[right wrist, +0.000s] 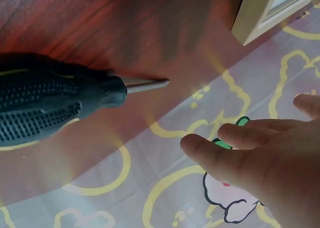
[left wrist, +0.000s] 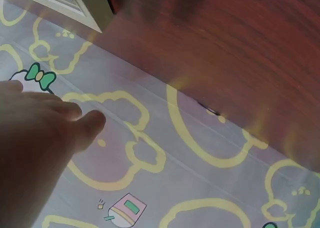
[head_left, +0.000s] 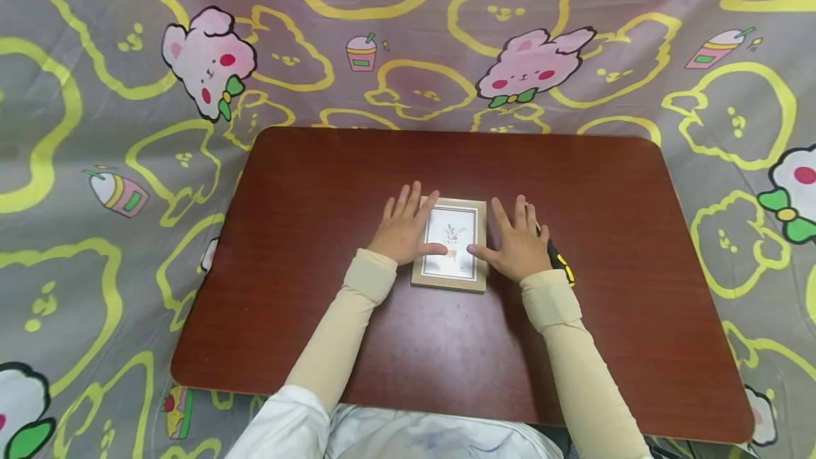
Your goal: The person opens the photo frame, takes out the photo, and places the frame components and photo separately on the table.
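Note:
A light wood picture frame (head_left: 446,282) lies face up near the middle of the table, holding a small plant print (head_left: 451,232). My left hand (head_left: 400,232), fingers spread and straight, is over its left edge, with the thumb across the print. On the other side my right hand (head_left: 521,250) is spread too, its thumb pointing at the print. Contact with the frame cannot be told. Partly hidden behind the right hand lies a black and yellow screwdriver (head_left: 561,264); its ridged handle and metal shaft (right wrist: 147,85) show in the right wrist view, apart from the fingers (right wrist: 215,158).
The brown table (head_left: 306,232) has rounded corners. A grey patterned cloth (head_left: 421,41) with yellow outlines and pink animal heads hangs behind the table and along both sides. The person's white clothing (head_left: 433,434) is at the near edge.

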`<state>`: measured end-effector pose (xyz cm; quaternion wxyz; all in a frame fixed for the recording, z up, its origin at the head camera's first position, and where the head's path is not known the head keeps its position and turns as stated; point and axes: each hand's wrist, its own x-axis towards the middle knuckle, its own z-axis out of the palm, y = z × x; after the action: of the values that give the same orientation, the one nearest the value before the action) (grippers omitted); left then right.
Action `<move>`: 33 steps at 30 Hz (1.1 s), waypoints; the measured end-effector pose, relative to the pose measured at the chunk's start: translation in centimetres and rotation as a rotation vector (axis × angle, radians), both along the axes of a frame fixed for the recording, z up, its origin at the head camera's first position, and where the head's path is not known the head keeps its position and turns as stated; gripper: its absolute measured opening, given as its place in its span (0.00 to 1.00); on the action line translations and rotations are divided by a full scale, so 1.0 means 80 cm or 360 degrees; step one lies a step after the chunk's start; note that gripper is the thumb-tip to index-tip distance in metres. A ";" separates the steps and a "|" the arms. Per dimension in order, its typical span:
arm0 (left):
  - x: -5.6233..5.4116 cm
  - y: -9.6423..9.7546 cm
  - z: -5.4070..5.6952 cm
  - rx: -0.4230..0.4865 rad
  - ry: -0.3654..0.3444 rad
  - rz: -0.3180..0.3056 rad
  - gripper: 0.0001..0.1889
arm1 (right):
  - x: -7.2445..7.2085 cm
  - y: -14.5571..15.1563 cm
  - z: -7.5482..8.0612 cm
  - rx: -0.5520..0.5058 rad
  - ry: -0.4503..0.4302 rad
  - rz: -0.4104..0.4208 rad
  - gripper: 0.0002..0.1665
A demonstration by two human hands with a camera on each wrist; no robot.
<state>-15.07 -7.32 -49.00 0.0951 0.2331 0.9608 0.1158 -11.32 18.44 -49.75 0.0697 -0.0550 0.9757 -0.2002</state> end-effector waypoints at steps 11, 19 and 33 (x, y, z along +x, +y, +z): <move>0.002 0.001 -0.003 0.0124 0.0281 0.0004 0.27 | 0.005 -0.005 -0.004 -0.0181 0.0184 -0.0067 0.40; 0.010 0.009 -0.019 0.0119 0.0333 0.0187 0.10 | 0.006 -0.015 -0.008 -0.0160 0.0176 -0.0090 0.25; 0.019 0.012 -0.035 0.0001 -0.0045 0.0420 0.24 | 0.004 -0.018 -0.031 -0.0097 -0.0093 -0.0125 0.21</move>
<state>-13.52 -6.38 -51.78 0.0927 0.1031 0.9817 0.1308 -10.99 17.00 -52.25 0.0885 -0.0131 0.9682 -0.2337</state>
